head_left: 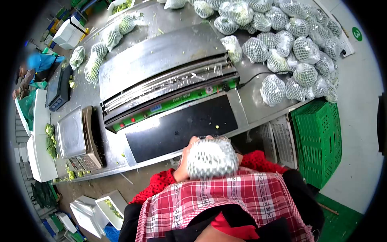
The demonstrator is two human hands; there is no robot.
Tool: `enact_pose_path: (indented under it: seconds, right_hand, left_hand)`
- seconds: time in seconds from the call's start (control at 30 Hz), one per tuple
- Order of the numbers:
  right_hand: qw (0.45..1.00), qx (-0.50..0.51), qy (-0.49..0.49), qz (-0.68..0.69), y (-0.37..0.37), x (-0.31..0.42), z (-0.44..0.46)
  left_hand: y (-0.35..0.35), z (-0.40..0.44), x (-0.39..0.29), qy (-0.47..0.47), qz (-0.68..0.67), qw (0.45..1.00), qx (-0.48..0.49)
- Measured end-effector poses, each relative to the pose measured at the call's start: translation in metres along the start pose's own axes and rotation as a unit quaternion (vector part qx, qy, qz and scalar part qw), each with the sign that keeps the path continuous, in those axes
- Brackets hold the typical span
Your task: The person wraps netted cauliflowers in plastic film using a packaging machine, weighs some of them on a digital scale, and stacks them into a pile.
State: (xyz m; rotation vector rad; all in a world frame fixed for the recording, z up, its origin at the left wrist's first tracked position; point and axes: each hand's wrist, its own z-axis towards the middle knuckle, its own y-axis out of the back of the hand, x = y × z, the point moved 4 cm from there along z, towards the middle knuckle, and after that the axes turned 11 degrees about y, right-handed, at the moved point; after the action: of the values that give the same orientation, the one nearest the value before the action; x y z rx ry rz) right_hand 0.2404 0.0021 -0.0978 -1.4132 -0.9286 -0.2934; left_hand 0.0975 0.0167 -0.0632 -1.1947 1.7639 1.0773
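Observation:
A round bundle in white foam netting (213,158) is held close to the apron, just off the table's front edge. My left hand (184,161) grips its left side, with the fingers partly behind it. On its right side only a sliver of my right hand (239,158) shows; its fingers are hidden behind the bundle. Beyond them lies the black plate (181,129) of the wrapping machine (169,86), which has a green front panel.
Many netted bundles (305,50) cover the table's right side; several more (112,39) lie at the back left. A scale (71,133) stands left, green crates (318,141) right. A person in blue (38,62) is at the far left.

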Motion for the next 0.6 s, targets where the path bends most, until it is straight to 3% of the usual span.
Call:
enact_pose_path:
  seconds: [0.07,0.1,0.13,0.17,0.2,0.23,0.3,0.33,0.4,0.47,0.5,0.53,0.57,0.6]
  right_hand:
    - [0.944,0.043,0.073,0.318,-0.056,0.041,0.031]
    - [0.992,0.092,0.083,0.033,-0.082,0.084,0.039]
    - [0.954,0.127,0.086,-0.256,-0.091,0.104,0.041]
    - [0.998,0.026,0.051,-0.038,-0.098,0.084,0.031]
    - [0.997,-0.02,0.033,0.074,-0.097,0.067,0.024]
    - [0.98,-0.069,0.022,0.185,-0.096,0.05,0.017]
    - [0.984,-0.003,-0.004,0.179,-0.06,0.044,-0.002]
    - [0.984,0.039,-0.012,0.173,-0.036,0.044,-0.001]
    - [0.977,0.128,-0.051,0.165,0.001,0.05,0.005]
    - [0.996,-0.055,-0.064,-0.013,-0.058,0.134,0.005]
    - [0.989,-0.094,0.029,0.114,-0.057,0.128,-0.004]
    - [0.987,-0.034,0.154,0.006,-0.059,0.133,0.006]
    - [0.976,-0.099,0.138,-0.139,-0.029,0.123,0.009]
    - [0.963,-0.124,0.154,-0.182,-0.011,0.137,0.02]
  left_hand:
    - [0.024,0.004,-0.075,-0.139,0.081,0.981,-0.109]
    - [0.036,-0.001,-0.13,-0.234,0.11,0.958,-0.123]
    - [0.047,-0.008,-0.177,-0.325,0.135,0.927,-0.134]
    - [0.043,-0.008,-0.199,-0.35,0.112,0.929,0.046]
    - [0.042,-0.009,-0.216,-0.363,0.089,0.9,0.224]
    - [0.049,-0.003,-0.227,-0.269,0.019,0.861,0.431]
    - [0.054,-0.007,-0.243,-0.07,-0.131,0.758,0.635]
    - [0.055,-0.005,-0.248,0.013,-0.195,0.738,0.646]
    - [0.044,-0.024,-0.239,-0.282,-0.002,0.849,0.448]
    - [0.055,-0.024,-0.203,-0.249,-0.028,0.926,0.282]
    - [0.059,-0.015,-0.185,-0.164,-0.049,0.964,0.202]
    - [0.056,-0.004,-0.168,-0.073,-0.079,0.986,0.124]
    - [0.039,0.016,-0.152,-0.014,-0.195,0.975,0.105]
    - [0.031,0.03,-0.161,-0.017,-0.128,0.988,0.085]
